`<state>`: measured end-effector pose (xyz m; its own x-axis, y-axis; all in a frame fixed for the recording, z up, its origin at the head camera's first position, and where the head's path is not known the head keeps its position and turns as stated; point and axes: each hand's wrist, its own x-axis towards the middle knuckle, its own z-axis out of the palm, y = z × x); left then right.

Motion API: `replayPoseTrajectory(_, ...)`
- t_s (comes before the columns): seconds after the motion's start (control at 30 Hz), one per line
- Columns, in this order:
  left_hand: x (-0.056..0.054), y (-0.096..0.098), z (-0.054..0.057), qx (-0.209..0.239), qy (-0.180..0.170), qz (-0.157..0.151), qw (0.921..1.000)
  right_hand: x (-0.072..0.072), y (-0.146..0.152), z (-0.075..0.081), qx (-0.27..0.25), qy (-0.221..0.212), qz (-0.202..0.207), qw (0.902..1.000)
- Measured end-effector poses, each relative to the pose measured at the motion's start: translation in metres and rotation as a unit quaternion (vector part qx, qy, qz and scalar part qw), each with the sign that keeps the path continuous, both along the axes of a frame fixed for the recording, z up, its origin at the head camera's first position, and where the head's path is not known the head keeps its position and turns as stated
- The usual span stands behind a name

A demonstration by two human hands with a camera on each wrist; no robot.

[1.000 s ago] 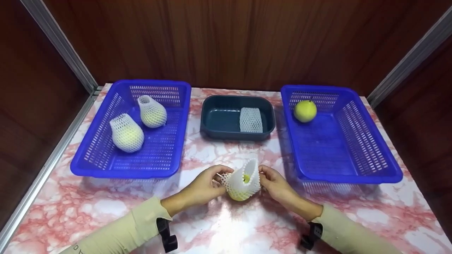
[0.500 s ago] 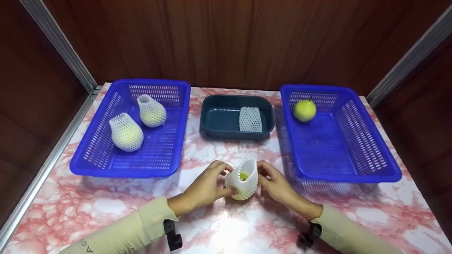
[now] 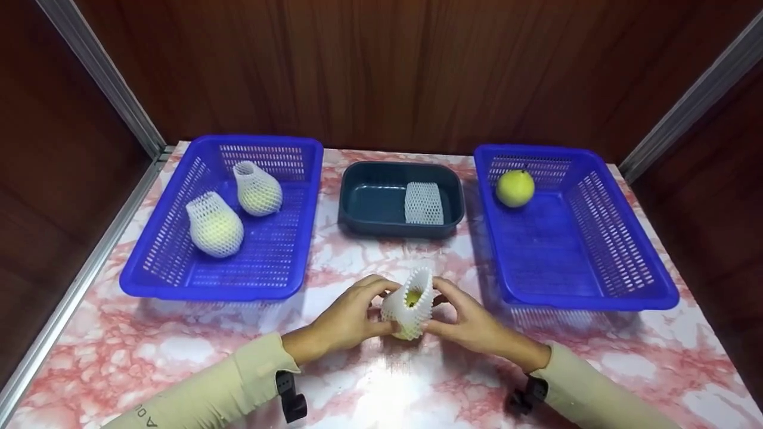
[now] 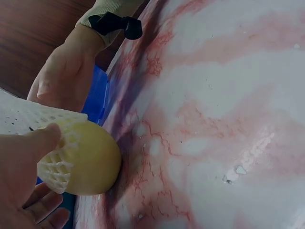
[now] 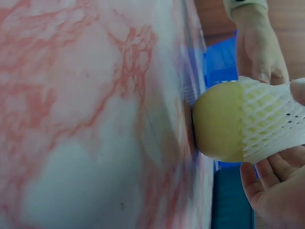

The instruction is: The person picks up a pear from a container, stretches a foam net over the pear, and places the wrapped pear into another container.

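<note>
A yellow pear (image 5: 218,121) stands upright on the table between my two hands. A white foam net sleeve (image 3: 411,310) covers its upper part, with the bottom of the fruit bare. The sleeve's wide mouth stands up above the stem. From the left, my left hand (image 3: 351,316) holds the sleeve, thumb (image 4: 50,136) on the mesh and fingers round the far side. My right hand (image 3: 471,319) holds it from the right, thumb at the front and fingers behind; fingertips (image 5: 250,174) show close to the sleeve's lower edge in the right wrist view.
At the left, a blue basket (image 3: 286,238) holds two net-wrapped pears (image 3: 216,229). A dark green tray (image 3: 372,205) at the back middle contains a flat foam net (image 3: 424,204). One bare pear (image 3: 515,188) sits in the blue basket (image 3: 548,256) at the right.
The left hand has moved from the sleeve's left edge to around its side. My right thumb has come forward onto the sleeve. The sleeve's stretched mouth has narrowed.
</note>
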<state>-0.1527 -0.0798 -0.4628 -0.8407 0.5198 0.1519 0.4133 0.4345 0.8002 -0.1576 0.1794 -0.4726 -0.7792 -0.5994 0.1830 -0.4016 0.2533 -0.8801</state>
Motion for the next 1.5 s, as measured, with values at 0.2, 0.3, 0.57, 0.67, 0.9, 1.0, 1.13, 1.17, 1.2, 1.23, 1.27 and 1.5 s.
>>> replayPoseTrajectory(0.2,-0.002,-0.003,-0.004,-0.027,-0.011,-0.014,0.9995,-0.003,-0.003,-0.007,0.030,0.044,-0.018,0.9984)
replayPoseTrajectory(0.3,-0.004,-0.004,-0.006,-0.045,-0.013,-0.021,0.9987,-0.004,-0.004,-0.008,0.043,0.055,-0.015,0.9975)
replayPoseTrajectory(0.57,-0.005,0.000,-0.011,-0.110,-0.009,-0.010,0.9938,-0.004,-0.006,-0.010,0.114,0.047,-0.015,0.9922)
replayPoseTrajectory(0.67,-0.005,0.002,-0.013,-0.129,-0.004,-0.006,0.9916,-0.005,-0.006,-0.012,0.126,0.031,-0.010,0.9915)
replayPoseTrajectory(0.9,-0.004,-0.001,-0.011,-0.120,-0.002,-0.022,0.9925,-0.005,-0.004,-0.008,0.123,0.015,0.004,0.9922)
replayPoseTrajectory(1.0,-0.004,-0.002,-0.008,-0.088,-0.002,-0.027,0.9958,-0.004,-0.003,-0.004,0.114,0.031,0.007,0.9930)
replayPoseTrajectory(1.13,-0.004,-0.002,-0.007,-0.032,0.001,-0.035,0.9989,-0.004,-0.004,-0.002,0.103,0.051,0.002,0.9933)
replayPoseTrajectory(1.17,-0.004,-0.001,-0.008,-0.025,-0.001,-0.035,0.9991,-0.004,-0.005,-0.003,0.103,0.052,0.002,0.9933)
replayPoseTrajectory(1.2,-0.004,-0.001,-0.008,-0.020,-0.004,-0.035,0.9992,-0.004,-0.005,-0.003,0.105,0.051,0.001,0.9931)
replayPoseTrajectory(1.23,-0.004,-0.001,-0.009,-0.021,-0.007,-0.033,0.9992,-0.004,-0.005,-0.003,0.107,0.051,0.000,0.9930)
replayPoseTrajectory(1.27,-0.004,-0.001,-0.010,-0.024,-0.010,-0.030,0.9992,-0.004,-0.005,-0.004,0.109,0.051,-0.001,0.9927)
replayPoseTrajectory(1.5,-0.006,0.000,-0.013,-0.069,-0.023,-0.019,0.9972,-0.006,-0.007,-0.006,0.139,0.036,0.003,0.9896)
